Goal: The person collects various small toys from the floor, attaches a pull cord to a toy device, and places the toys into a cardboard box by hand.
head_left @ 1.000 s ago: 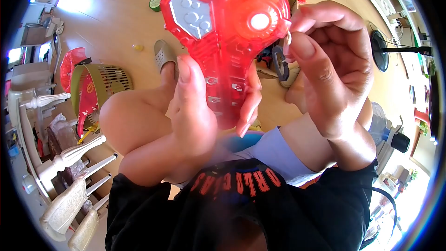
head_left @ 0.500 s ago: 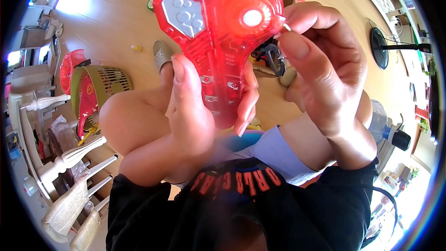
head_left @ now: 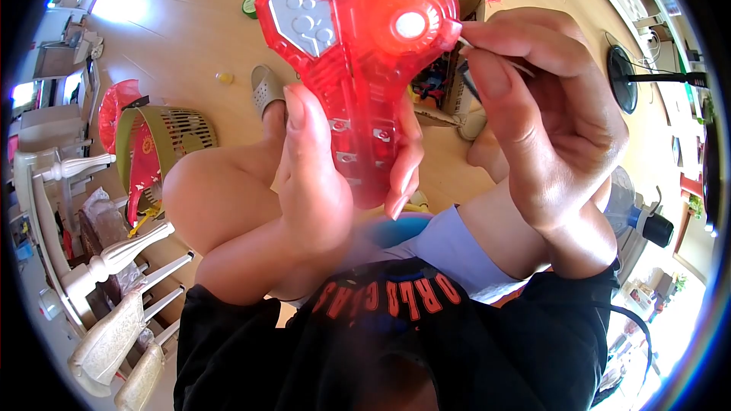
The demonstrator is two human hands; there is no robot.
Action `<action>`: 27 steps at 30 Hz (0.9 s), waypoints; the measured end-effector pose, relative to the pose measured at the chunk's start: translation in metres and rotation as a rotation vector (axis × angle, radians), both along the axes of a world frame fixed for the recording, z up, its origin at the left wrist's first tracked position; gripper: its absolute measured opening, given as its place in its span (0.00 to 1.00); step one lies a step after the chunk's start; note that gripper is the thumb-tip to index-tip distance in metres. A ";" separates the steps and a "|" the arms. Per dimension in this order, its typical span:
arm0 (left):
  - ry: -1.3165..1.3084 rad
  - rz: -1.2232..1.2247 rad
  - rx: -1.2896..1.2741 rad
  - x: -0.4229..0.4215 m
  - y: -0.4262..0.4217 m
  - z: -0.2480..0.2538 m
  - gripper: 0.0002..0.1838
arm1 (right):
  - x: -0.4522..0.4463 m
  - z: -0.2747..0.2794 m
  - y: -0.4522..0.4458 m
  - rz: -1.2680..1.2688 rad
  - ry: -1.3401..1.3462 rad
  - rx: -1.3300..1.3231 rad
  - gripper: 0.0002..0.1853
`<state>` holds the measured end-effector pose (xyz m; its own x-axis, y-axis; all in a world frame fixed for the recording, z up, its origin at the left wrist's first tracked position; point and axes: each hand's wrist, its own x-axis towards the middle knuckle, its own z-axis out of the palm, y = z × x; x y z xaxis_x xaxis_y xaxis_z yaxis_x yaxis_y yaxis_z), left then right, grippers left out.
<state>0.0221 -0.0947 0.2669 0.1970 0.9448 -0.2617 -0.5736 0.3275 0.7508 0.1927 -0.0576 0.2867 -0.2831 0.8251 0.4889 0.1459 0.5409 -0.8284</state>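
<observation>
A red see-through plastic toy (head_left: 365, 68) is held up close to the camera, its narrow handle pointing down at me. On its face are a silver-grey panel and a round white button (head_left: 411, 24). My left hand (head_left: 320, 167) wraps around the handle, thumb on one side and fingertips on the other. Off the toy's right edge comes a thin white string (head_left: 466, 43). My right hand (head_left: 544, 106) pinches this string between thumb and forefinger, just beside the toy, with more string showing behind the thumb.
Behind the toy, an open cardboard box (head_left: 462, 95) with mixed items stands on the floor. An olive basket (head_left: 171, 137) and white chair legs (head_left: 122, 255) are at left. A black stand fan (head_left: 622, 80) and a clear bottle (head_left: 620, 198) are at right.
My right hand has shifted slightly right, away from the toy, and more white string shows. The toy has tilted a little left. My left hand keeps its grip.
</observation>
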 end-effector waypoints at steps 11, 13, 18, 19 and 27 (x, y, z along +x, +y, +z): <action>0.014 -0.034 -0.075 -0.001 -0.002 -0.002 0.47 | -0.003 0.009 -0.003 -0.077 -0.049 -0.239 0.10; 0.004 -0.026 -0.072 -0.001 -0.002 -0.002 0.47 | 0.000 -0.009 0.005 0.037 0.141 -0.137 0.10; 0.016 -0.019 -0.071 0.000 -0.003 0.000 0.46 | -0.003 -0.013 0.006 0.072 0.260 -0.114 0.12; 0.016 -0.020 -0.068 -0.001 -0.003 -0.001 0.46 | -0.004 -0.012 0.006 0.110 0.297 -0.126 0.12; 0.021 -0.019 -0.073 -0.001 -0.002 0.000 0.46 | -0.009 -0.013 0.007 0.148 0.412 -0.277 0.12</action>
<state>0.0208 -0.0968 0.2668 0.2081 0.9192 -0.3343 -0.5513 0.3925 0.7362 0.1834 -0.0508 0.2741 -0.2367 0.9049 0.3537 -0.2843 0.2836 -0.9158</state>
